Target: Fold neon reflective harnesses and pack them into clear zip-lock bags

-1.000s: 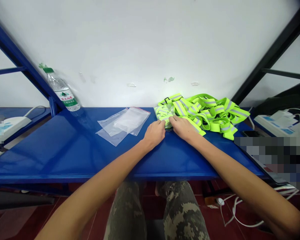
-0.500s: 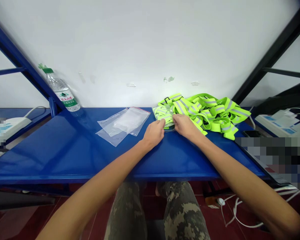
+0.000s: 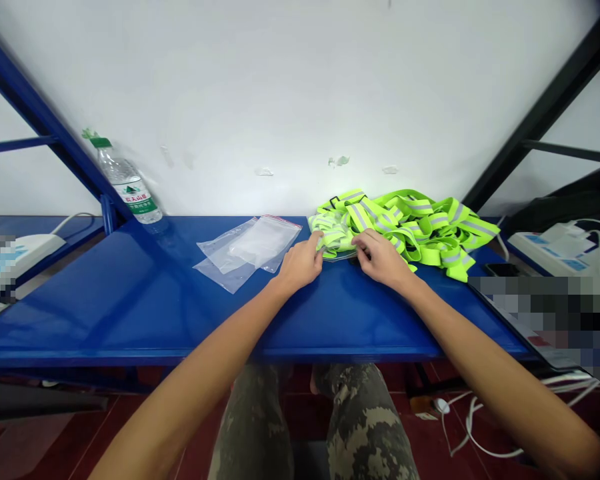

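A clear plastic bag point(image 3: 336, 235) with neon-yellow reflective strap inside lies on the blue table point(image 3: 145, 300) between my hands. My left hand point(image 3: 303, 261) pinches its left edge, fingers closed. At the bag's near right corner, my right hand point(image 3: 380, 259) has thumb and forefinger brought together on the edge. A tangled heap of neon-yellow reflective straps point(image 3: 420, 223) sits just behind and to the right of my right hand. Flat clear zip bags point(image 3: 253, 247) with red-edged tops lie overlapping to the left of my left hand.
A water bottle point(image 3: 137, 193) with a green cap leans by the wall at the far left. Blue frame posts point(image 3: 75, 157) and a dark post point(image 3: 515, 150) flank the table. On the right are a phone point(image 3: 503, 269), a power strip point(image 3: 547, 250) and white cables point(image 3: 473, 427) hanging low.
Both hands have shifted slightly apart along the bag's near edge, and more of the bag shows between them. My right hand has turned, its fingers more loosely curled.
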Demonstrator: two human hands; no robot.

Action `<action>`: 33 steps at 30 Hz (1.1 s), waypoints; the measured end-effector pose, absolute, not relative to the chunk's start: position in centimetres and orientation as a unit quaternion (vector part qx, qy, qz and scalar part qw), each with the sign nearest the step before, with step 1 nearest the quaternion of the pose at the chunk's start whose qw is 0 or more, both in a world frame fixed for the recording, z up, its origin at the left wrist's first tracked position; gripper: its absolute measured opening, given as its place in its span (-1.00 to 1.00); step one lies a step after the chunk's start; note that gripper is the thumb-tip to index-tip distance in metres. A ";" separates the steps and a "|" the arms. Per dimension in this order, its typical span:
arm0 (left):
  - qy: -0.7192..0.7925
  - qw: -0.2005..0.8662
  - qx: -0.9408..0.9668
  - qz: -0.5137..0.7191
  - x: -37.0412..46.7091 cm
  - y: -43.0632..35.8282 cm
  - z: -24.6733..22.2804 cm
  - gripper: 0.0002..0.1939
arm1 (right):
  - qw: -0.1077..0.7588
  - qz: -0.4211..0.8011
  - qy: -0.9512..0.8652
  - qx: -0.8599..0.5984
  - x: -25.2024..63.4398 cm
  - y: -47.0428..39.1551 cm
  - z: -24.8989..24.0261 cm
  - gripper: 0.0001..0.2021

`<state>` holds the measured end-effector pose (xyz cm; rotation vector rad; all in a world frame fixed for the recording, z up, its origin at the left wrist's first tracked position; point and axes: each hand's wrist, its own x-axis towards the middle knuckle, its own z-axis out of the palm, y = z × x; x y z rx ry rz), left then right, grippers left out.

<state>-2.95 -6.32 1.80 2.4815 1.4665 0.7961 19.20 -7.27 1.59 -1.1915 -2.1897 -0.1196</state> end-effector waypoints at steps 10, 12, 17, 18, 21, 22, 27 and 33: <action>0.384 0.373 0.724 0.435 -3.7 -4.1 2.3 -0.52 | 0.249 -0.171 -0.862 -0.407 18.0 -8.8 2.7 -0.78; 0.383 0.408 0.693 0.454 -3.4 -4.4 2.7 -0.56 | 0.205 -0.189 -0.873 -0.399 17.5 -9.1 2.7 -0.75; 0.399 0.489 0.589 0.506 -2.8 -5.1 4.2 -0.72 | 0.211 -0.187 -0.880 -0.383 16.6 -9.3 2.3 -0.73; 0.402 0.498 0.570 0.516 -2.8 -5.1 4.5 -0.73 | 0.230 -0.183 -0.875 -0.386 16.5 -9.2 2.2 -0.76; 0.402 0.485 0.563 0.535 -3.1 -5.5 5.2 -0.78 | 0.332 -0.156 -0.840 -0.400 16.7 -8.8 2.3 -0.77; 0.406 0.446 0.583 0.545 -3.1 -5.8 5.5 -0.75 | 0.381 -0.140 -0.820 -0.404 16.9 -8.7 2.4 -0.77; 0.384 0.139 0.725 0.555 -2.5 -7.2 6.5 -0.34 | 0.582 0.001 -0.689 -0.431 17.2 -8.5 3.7 -0.80; 0.442 0.315 0.707 0.454 -2.5 -5.7 6.1 -0.34 | 0.589 0.222 -0.655 -0.418 16.6 -8.5 3.3 -0.70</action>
